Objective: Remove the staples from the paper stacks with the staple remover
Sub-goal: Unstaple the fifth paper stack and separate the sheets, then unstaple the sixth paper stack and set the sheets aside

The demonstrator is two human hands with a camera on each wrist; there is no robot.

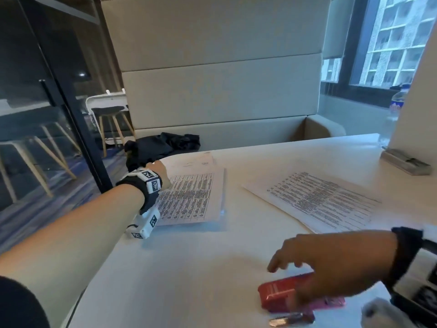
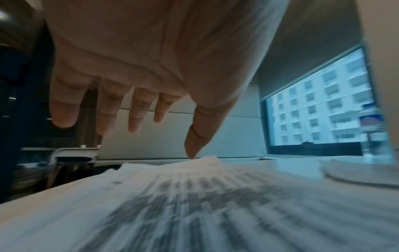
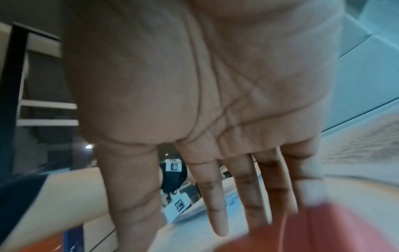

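Observation:
A stapled paper stack point(image 1: 191, 197) with printed tables lies at the table's left side, and another printed stack point(image 1: 319, 200) lies at the right. My left hand point(image 1: 157, 169) is open over the far end of the left stack point(image 2: 194, 204); its thumb tip point(image 2: 192, 153) touches the far edge and the fingers are straight. My right hand point(image 1: 307, 259) hovers open, palm down, over a red box point(image 1: 276, 294). A small tool with a metal tip and a dark red body point(image 1: 290, 319), seemingly the staple remover, lies just in front of the box. The right palm point(image 3: 205, 85) holds nothing.
A pink flat item point(image 1: 333, 303) lies beside the red box. A grey block point(image 1: 404, 162) sits at the table's far right, and a bottle point(image 1: 398, 100) stands on the sill. Black cloth point(image 1: 160, 147) lies on the bench behind the white table point(image 1: 189, 268).

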